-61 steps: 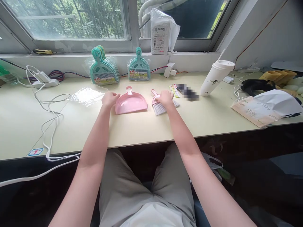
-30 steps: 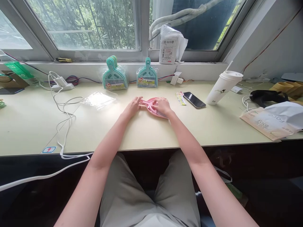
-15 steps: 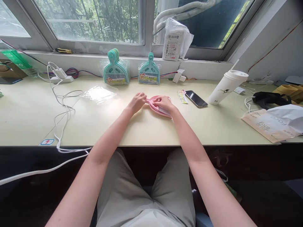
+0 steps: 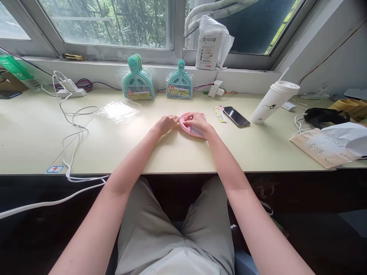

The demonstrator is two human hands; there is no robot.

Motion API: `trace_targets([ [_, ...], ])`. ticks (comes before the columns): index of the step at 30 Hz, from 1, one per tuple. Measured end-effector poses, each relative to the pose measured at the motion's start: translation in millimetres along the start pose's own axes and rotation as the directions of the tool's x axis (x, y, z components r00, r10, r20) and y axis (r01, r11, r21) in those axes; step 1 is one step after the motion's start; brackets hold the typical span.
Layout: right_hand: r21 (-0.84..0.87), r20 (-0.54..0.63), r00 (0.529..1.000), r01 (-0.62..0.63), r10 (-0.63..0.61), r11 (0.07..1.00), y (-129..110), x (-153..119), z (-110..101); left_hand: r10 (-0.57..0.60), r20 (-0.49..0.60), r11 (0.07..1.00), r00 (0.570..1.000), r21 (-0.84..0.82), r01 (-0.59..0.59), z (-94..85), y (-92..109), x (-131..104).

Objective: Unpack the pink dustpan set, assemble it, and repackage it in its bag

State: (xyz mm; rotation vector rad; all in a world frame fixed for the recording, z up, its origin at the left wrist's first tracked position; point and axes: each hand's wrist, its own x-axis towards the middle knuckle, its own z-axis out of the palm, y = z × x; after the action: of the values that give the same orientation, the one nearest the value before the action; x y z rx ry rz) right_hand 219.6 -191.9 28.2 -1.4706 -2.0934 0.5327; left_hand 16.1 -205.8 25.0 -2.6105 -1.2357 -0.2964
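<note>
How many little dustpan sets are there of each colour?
Pink plastic dustpan set, under both hands: 1
Teal plastic dustpan sets, in wrapped packs by the window: 2 packs; count inside the left pack cannot be told
Total: 3

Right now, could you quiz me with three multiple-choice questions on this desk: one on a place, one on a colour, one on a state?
1. Where does the black flat phone lie? A on the windowsill; B on the pale desk, left of the white lidded cup; C on the lap.
2. What colour is the small plastic dustpan between the left hand and right hand? A pink; B black; C yellow.
3. How is the cup? A lying flat; B standing; C held.

B: it lies flat near the cup. A: pink plastic. B: on its base.
</note>
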Motion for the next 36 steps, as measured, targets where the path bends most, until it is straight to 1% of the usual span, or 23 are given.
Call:
trace_targets([
  [3,-0.012,0.0,1.0,-0.003,0.003,1.0,0,0,0,-0.003,0.068,0.999,0.998,0.038,0.0,-2.7,1,1],
  [8,-0.024,-0.001,1.0,-0.001,0.001,1.0,1,1,0,-0.006,0.111,0.998,0.994,0.06,-0.001,-6.7,2,3],
  [14,-0.085,-0.001,0.999,-0.04,0.04,0.996,-2,1,-1,-0.038,0.078,0.999,0.996,-0.008,0.038,-13.3,5,4],
  [18,-0.13,0.012,0.998,-0.062,0.064,0.99,-6,0,-4,-0.033,0.101,0.999,0.994,-0.027,0.036,-18.9,6,7],
  [22,-0.138,0.019,0.998,-0.058,0.061,0.989,-10,-2,-6,-0.02,0.102,0.999,0.995,-0.034,0.023,-20.4,4,8],
  [26,-0.151,0.078,0.995,-0.051,0.064,0.987,-18,-7,-7,0.032,0.102,0.995,0.994,-0.092,-0.022,-18.6,-1,-1],
  [28,-0.173,0.084,0.995,-0.046,0.061,0.984,-24,-9,-6,0.049,0.103,0.994,0.993,-0.098,-0.039,-16.0,-5,-8],
  [30,-0.199,0.065,0.996,-0.049,0.063,0.979,-30,-10,-4,0.052,0.069,0.993,0.996,-0.113,-0.044,-12.4,-8,-15],
  [31,-0.206,0.051,0.997,-0.052,0.064,0.977,-32,-10,-2,0.046,0.031,0.99,0.998,-0.131,-0.041,-10.6,-10,-17],
  [33,-0.193,0.007,0.998,-0.063,0.066,0.979,-37,-10,0,-0.016,-0.098,0.983,0.995,-0.183,-0.002,-8.3,-14,-18],
  [34,-0.171,-0.024,0.998,-0.068,0.064,0.983,-39,-9,0,-0.085,-0.182,0.974,0.98,-0.222,0.043,-8.2,-15,-17],
  [35,-0.143,-0.064,0.996,-0.074,0.066,0.987,-41,-8,1,-0.176,-0.265,0.956,0.948,-0.277,0.1,-8.7,-16,-14],
  [36,-0.111,-0.115,0.991,-0.085,0.072,0.99,-43,-7,1,-0.277,-0.329,0.924,0.903,-0.349,0.156,-9.7,-16,-11],
])
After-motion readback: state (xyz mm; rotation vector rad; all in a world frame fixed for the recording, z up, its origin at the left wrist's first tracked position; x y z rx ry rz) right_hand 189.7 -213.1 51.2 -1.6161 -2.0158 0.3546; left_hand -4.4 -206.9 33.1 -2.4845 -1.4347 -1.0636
